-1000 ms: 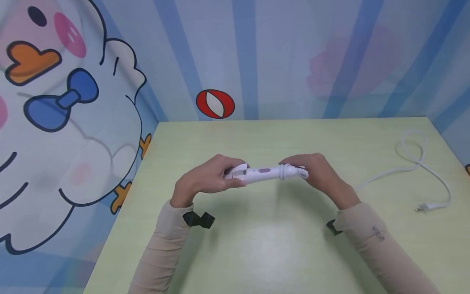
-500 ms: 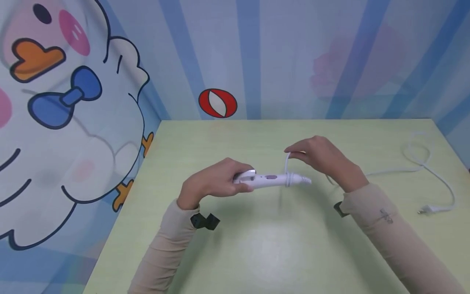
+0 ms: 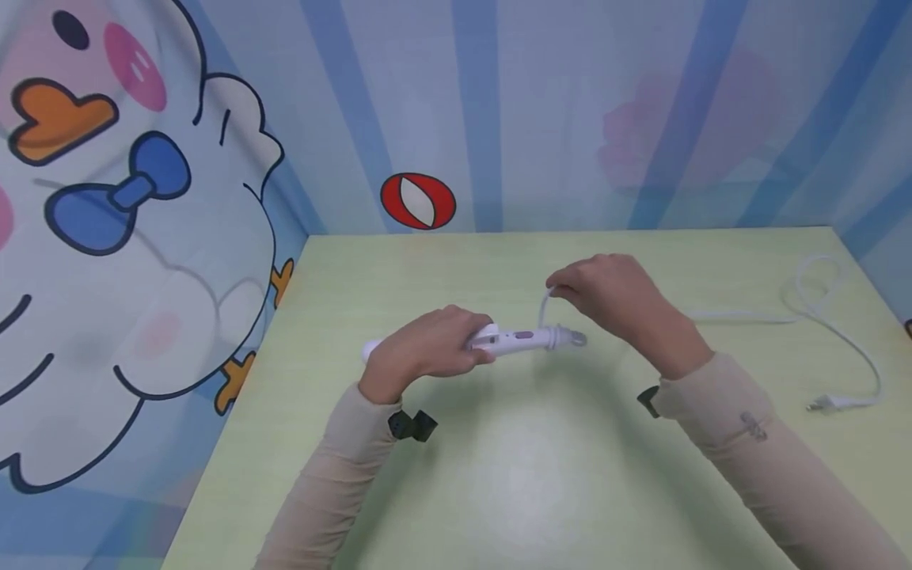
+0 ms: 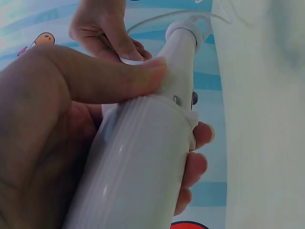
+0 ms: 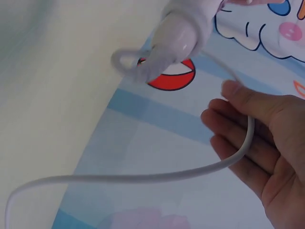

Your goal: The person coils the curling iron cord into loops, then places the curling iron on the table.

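Note:
In the head view my left hand grips a white curling iron above the table, level and pointing left-right. Its rounded end shows left of the hand. The left wrist view has my thumb across the iron's thick white body, fingers curled beneath. White cord is wound round the handle's right end. Just behind that end, my right hand holds a raised stretch of the cord between thumb and fingers. In the right wrist view the cord crosses the fingers, and a small loop sticks out from the handle tip.
The cord's far part lies on the pale table at the right, crossing itself near the back corner. Its plug rests near the right edge. A cartoon-printed backdrop stands behind and to the left.
The right hand has moved from the handle end up and back, drawing a stretch of cord off the handle. The left hand has shifted slightly right, and the iron's left end now shows.

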Motion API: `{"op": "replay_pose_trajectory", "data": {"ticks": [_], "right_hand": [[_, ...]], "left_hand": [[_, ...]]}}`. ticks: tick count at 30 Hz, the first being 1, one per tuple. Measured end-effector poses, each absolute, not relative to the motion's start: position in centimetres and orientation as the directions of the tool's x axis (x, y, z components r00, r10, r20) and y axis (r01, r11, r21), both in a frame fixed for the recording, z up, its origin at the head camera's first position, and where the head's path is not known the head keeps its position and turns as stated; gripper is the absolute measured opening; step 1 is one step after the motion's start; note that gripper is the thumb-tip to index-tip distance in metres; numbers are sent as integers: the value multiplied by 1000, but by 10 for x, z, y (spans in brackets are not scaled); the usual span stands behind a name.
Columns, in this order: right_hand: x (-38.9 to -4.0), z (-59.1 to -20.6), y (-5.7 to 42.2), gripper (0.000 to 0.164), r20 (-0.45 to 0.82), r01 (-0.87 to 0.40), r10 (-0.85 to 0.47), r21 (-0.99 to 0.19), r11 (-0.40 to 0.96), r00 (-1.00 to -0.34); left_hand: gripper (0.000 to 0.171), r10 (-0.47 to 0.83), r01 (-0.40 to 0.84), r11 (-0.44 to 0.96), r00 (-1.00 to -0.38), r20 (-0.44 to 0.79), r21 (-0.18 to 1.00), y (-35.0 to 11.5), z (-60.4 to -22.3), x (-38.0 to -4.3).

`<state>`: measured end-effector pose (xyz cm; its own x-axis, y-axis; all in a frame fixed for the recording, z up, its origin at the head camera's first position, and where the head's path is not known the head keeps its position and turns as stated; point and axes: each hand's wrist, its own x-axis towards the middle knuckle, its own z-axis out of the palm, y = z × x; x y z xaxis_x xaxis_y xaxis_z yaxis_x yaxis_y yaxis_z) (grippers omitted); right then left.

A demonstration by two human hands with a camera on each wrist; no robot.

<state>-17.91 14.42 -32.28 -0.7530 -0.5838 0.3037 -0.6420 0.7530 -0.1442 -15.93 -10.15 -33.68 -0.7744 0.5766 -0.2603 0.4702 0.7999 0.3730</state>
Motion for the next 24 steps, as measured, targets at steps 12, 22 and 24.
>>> {"op": "replay_pose_trajectory", "data": {"ticks": [12, 22, 24], "right_hand": [[-156, -326, 131, 11, 334, -530, -438, -270, 804, -835], [-142, -341, 125, 16, 219, -393, -327, -542, 743, -920], [-141, -346, 125, 17, 196, -376, -326, -598, 708, -925]], "left_hand": [[30, 509, 374, 817, -825, -244, 438, -112, -340, -174], [32, 478, 349, 815, -857, -194, 462, -116, -339, -181], [32, 471, 344, 813, -862, -184, 470, -117, -338, -182]]}}
